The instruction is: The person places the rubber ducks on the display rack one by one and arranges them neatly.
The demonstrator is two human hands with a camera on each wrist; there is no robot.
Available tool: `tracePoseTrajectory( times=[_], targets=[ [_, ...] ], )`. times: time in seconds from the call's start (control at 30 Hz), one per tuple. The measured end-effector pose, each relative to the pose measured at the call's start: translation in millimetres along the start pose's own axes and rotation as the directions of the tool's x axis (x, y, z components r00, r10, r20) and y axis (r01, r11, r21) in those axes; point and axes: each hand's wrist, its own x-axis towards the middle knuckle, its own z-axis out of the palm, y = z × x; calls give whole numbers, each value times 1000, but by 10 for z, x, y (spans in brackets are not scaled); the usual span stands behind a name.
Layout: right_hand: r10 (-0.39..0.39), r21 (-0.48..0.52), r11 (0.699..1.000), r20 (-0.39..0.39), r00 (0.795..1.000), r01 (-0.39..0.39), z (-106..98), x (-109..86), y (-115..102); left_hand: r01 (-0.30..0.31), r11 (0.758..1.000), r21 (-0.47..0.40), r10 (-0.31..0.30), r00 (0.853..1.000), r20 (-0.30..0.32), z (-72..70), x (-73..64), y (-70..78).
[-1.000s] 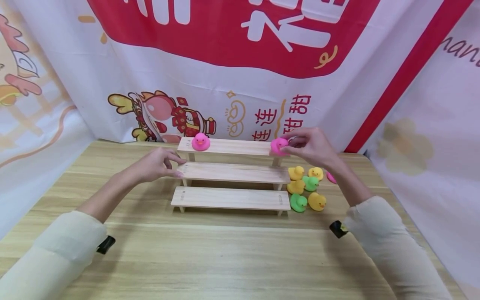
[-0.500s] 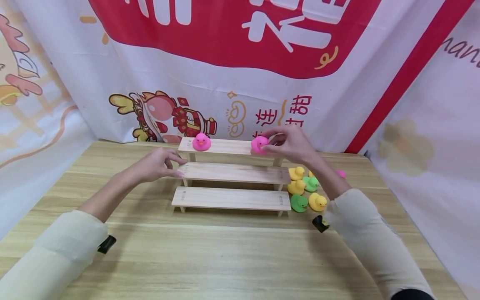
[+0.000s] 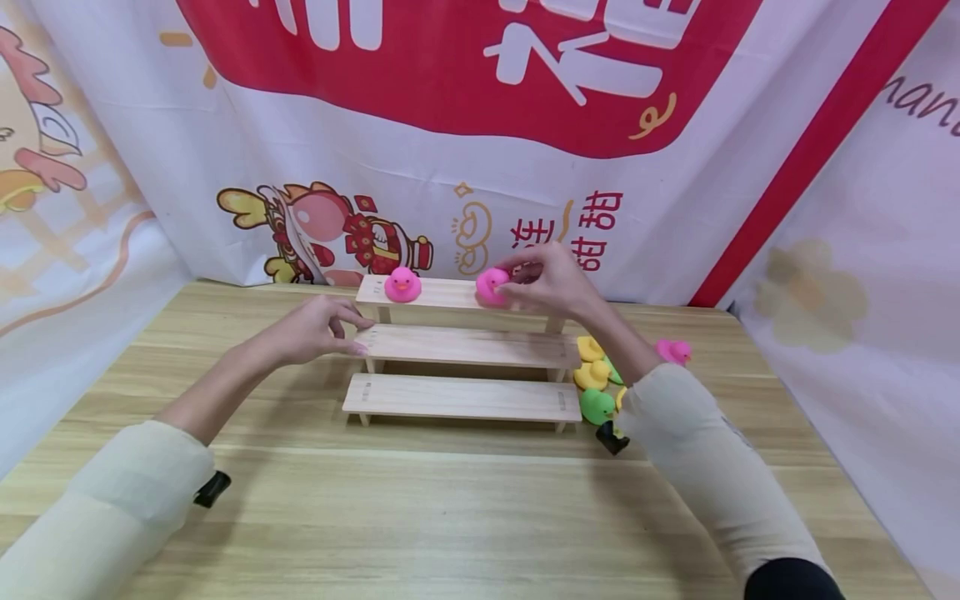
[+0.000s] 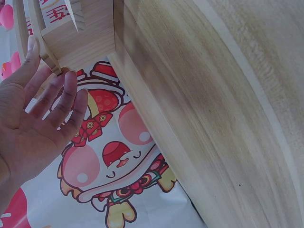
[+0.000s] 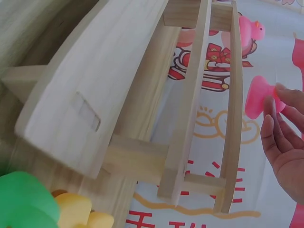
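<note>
One pink duck (image 3: 402,285) sits near the left end of the top shelf (image 3: 450,292); the right hand (image 3: 555,282) pinches a second duck (image 3: 491,287) just above that shelf. The left hand (image 3: 318,329) grips the middle shelf (image 3: 465,344). Yellow ducks (image 3: 591,375), green ducks (image 3: 596,406) and a third pink duck (image 3: 672,352) remain toward the right edge of the desk (image 3: 450,517).

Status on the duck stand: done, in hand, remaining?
Looks done: one pink toy duck sits on the top board of the pale wooden three-tier stand. In hand: right hand holds a second pink duck at that board. Apparently remaining: yellow ducks, green ducks, another pink duck, on the wood-grain table.
</note>
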Motion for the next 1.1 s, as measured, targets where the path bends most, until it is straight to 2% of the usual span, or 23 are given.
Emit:
tracePoseTrajectory(
  times=[0.2,0.47,1.1],
  targets=[
    [42,0,999,20,999,-42,74,87,-34,2,1000,3,-2,1000,4,0,0,-4],
    [66,-52,997,17,998,-65,149,163,-64,1,1000,1,-1,1000,2,-14,-2,17],
    [74,44,996,46,996,-77,219,202,-35,-7,1000,6,7,1000,9,-11,3,24]
  ],
)
